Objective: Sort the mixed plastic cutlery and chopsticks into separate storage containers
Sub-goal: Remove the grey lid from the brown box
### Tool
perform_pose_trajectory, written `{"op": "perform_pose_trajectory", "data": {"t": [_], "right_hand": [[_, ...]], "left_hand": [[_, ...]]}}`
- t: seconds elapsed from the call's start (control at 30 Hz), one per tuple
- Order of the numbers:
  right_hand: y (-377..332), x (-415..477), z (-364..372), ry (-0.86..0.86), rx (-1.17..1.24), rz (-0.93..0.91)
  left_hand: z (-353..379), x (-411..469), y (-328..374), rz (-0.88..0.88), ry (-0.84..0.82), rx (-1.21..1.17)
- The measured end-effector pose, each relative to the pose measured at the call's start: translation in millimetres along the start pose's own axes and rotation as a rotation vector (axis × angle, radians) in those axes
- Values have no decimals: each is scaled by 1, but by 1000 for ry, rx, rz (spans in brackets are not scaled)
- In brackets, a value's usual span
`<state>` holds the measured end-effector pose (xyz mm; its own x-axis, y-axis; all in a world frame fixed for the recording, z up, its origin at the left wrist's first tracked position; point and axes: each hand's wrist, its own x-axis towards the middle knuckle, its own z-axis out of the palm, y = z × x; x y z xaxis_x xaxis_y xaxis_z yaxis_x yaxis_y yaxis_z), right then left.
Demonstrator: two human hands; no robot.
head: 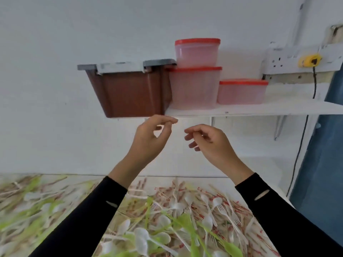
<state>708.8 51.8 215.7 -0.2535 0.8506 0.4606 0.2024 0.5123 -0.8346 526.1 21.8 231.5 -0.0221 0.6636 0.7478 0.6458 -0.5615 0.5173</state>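
Note:
Both my hands are raised in the air just under a white wall shelf [259, 110]. My left hand [150, 140] has loosely curled fingers with thumb and forefinger near each other; nothing shows between them. My right hand [209, 141] is also loosely curled and holds nothing. On the shelf stand a brown bin with a grey lid [130, 91], two stacked translucent containers with red lids [194, 88], and a smaller red-lidded container [241, 92]. Below, a heap of white spoons and forks, green cutlery and chopsticks [185, 216] covers the table.
A wall socket strip with a yellow plug [310, 60] and a black cable sits at the upper right. A metal shelf bracket [278, 127] hangs under the shelf. A blue surface [319, 164] stands at the right edge.

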Motion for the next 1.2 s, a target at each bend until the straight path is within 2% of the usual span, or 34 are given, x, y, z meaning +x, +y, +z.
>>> {"op": "perform_pose_trajectory", "data": {"t": [0.1, 0.2, 0.3, 0.4, 0.5, 0.63, 0.73, 0.83, 0.93, 1.07, 1.2], "right_hand": [[-52, 26, 31, 27, 59, -40], [-100, 52, 60, 6, 135, 30], [-138, 63, 85, -52, 257, 189], [-159, 63, 109, 2, 343, 240], [-170, 57, 127, 18, 441, 278], [-176, 40, 141, 68, 487, 292], [-171, 20, 148, 131, 407, 308], [-164, -3, 159, 192, 457, 300], [-153, -27, 160, 238, 528, 294], [-133, -58, 157, 295, 361, 302], [-112, -89, 152, 282, 127, 241]], "left_hand": [[-61, 33, -6, 213, 256, 269], [-111, 67, -13, 233, 423, 458], [-137, 89, -21, 197, 311, 600], [-144, 94, -30, 157, 161, 624], [-142, 81, -34, 174, 168, 623], [-158, 44, -20, 263, 182, 474], [-175, 17, -18, 325, 86, 354], [-193, 3, -27, 358, 24, 307], [-215, 2, -49, 238, 91, 332], [-244, -4, -79, -152, 172, 277], [-261, -45, -102, -215, 271, 89]]}}
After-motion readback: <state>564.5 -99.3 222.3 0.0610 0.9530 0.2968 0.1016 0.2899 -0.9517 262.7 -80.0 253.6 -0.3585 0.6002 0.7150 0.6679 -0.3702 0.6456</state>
